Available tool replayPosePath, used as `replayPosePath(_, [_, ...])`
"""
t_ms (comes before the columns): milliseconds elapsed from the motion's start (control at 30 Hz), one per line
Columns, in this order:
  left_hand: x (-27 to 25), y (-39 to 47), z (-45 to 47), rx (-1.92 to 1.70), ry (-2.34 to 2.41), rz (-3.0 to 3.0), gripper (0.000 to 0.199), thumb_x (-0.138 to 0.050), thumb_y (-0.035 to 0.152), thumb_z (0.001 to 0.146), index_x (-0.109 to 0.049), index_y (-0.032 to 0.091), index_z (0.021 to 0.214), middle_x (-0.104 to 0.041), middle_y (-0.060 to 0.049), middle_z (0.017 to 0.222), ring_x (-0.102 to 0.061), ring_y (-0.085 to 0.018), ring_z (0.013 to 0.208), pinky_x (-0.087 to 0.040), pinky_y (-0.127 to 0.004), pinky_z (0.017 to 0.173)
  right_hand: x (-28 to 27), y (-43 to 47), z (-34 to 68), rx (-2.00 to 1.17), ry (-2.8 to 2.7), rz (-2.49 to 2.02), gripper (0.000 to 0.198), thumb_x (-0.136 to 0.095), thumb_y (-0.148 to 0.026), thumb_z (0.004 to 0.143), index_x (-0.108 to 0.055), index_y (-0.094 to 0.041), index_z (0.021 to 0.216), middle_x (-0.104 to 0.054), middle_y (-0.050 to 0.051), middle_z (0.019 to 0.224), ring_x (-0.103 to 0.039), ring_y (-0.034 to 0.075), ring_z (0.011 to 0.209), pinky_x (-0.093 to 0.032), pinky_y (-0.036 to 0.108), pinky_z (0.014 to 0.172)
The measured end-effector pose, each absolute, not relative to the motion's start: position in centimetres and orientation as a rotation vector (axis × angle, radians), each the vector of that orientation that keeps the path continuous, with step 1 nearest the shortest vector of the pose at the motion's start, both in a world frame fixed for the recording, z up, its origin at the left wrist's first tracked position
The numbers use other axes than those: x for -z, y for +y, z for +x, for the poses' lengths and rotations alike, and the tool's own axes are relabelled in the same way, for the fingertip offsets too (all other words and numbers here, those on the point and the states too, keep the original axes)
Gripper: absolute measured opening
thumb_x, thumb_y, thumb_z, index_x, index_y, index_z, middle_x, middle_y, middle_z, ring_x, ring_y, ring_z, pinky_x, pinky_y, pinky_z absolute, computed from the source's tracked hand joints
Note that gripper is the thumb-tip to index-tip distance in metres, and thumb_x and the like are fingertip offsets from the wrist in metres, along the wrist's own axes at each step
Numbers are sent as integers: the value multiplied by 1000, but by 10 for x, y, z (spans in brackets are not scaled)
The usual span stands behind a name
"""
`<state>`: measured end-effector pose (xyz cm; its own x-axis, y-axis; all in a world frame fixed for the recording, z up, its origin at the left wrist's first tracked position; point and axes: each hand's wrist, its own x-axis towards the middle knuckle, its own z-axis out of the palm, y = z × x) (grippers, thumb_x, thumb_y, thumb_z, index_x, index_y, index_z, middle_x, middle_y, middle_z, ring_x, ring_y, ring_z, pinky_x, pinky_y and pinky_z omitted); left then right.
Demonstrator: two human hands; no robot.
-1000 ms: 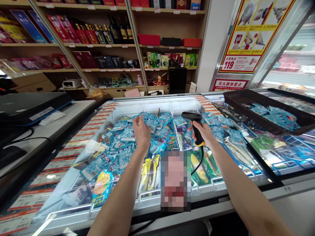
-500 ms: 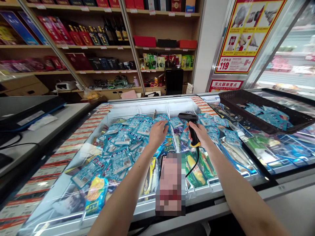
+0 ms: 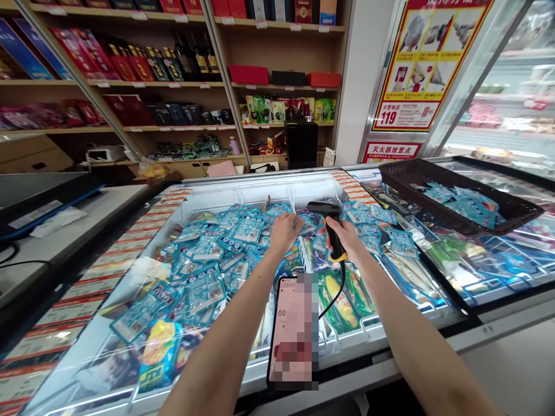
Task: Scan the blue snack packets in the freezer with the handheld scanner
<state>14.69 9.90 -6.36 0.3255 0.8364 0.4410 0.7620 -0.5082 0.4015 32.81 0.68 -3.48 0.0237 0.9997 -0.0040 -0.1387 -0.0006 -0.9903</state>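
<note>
In my right hand (image 3: 344, 237) is a black barcode scanner (image 3: 333, 234) with yellow trim, fingers wrapped round its grip. Its head points left, towards my left hand (image 3: 285, 232). The fingers of my left hand are curled and pressed together; whatever they hold, if anything, is hidden. Blue packets (image 3: 207, 289) with printed barcodes lie heaped below and to the left of that hand. More blue packets (image 3: 403, 242) lie to the right of the scanner. A cable runs down from the scanner's grip, past a phone (image 3: 286, 329) whose screen is partly blurred out.
Beneath the packets is a glass-topped freezer (image 3: 243, 190) holding ice creams (image 3: 336, 297) and wire baskets. A dark brown basket (image 3: 498, 228) with blue packets stands at the right. At the left is a counter (image 3: 104, 202). Stocked shelves (image 3: 173, 85) line the back wall.
My left hand has shifted slightly right, closer to the scanner's head. The whole view has swung a little, and more of the phone's screen shows. The scanner stays in my right hand.
</note>
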Motion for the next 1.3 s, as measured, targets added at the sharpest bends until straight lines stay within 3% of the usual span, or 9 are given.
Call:
replayPosePath(133, [65,106,146,-859,1558,2371,46,-65,39,77,-56,15,115,-58,-18,116,-53,-31,110,-40,-43,93,32,3,327,-1251,-1093,-1102,39,-59,-57,79,-56,-18,80,-69,8,76,-52,10,39,-44,24,35])
replayPosePath(267, [60,108,145,-825,1542,2331,59,-72,36,70,-51,13,121,-56,-18,116,-52,-31,111,-40,-42,94,32,2,327,-1261,-1096,-1073,39,-60,-56,79,-57,-17,81,-70,9,81,-53,9,41,-44,23,36])
replayPosePath(533, [38,77,106,-1403,1437,2110,57,-57,23,81,-39,21,135,-48,-12,130,-50,-24,112,-43,-36,90,36,5,322,-1291,-1094,-1046,39,-63,-55,77,-58,-17,82,-69,6,71,-52,10,37,-41,23,32])
replayPosePath(633, [47,72,81,-1461,1454,1949,55,-57,23,81,-41,21,133,-57,-9,110,-56,-17,81,-46,-31,72,33,1,320,-1321,-1158,-1061,40,-61,-56,78,-60,-16,76,-65,4,59,-50,10,35,-40,23,32])
replayPosePath(700, [57,72,70,-1450,1458,1831,54,-57,23,81,-41,20,132,-56,-3,87,-49,-12,62,-43,-27,61,33,-1,319,-1344,-1198,-1069,40,-60,-57,78,-61,-16,77,-64,4,56,-50,10,35,-39,23,32])
replayPosePath(867, [67,71,67,-1585,1271,1646,56,-61,25,79,-37,17,128,-46,3,73,-47,-10,62,-40,-21,56,37,-1,318,-1365,-1253,-1087,41,-62,-57,77,-61,-17,89,-70,6,73,-54,10,38,-41,23,33])
replayPosePath(1033, [63,67,69,-1618,1306,1627,41,-64,28,77,-49,19,115,-36,6,65,-37,-8,54,-33,-20,50,38,-2,317,-1373,-1410,-1057,41,-60,-56,79,-59,-17,90,-71,7,80,-54,10,39,-43,24,35])
replayPosePath(1167, [65,68,67,-1599,1325,1661,21,-61,28,80,-62,18,98,-38,4,61,-34,-9,52,-29,-21,48,35,-5,316,-1365,-1512,-1092,42,-58,-58,80,-59,-17,89,-71,7,81,-54,10,39,-44,24,35])
replayPosePath(1300, [67,70,65,-1629,1285,1634,23,-61,26,79,-65,19,101,-40,4,61,-34,-8,52,-28,-20,47,34,-8,314,-1354,-1560,-1085,41,-58,-56,81,-58,-17,92,-71,7,82,-55,10,40,-44,24,36])
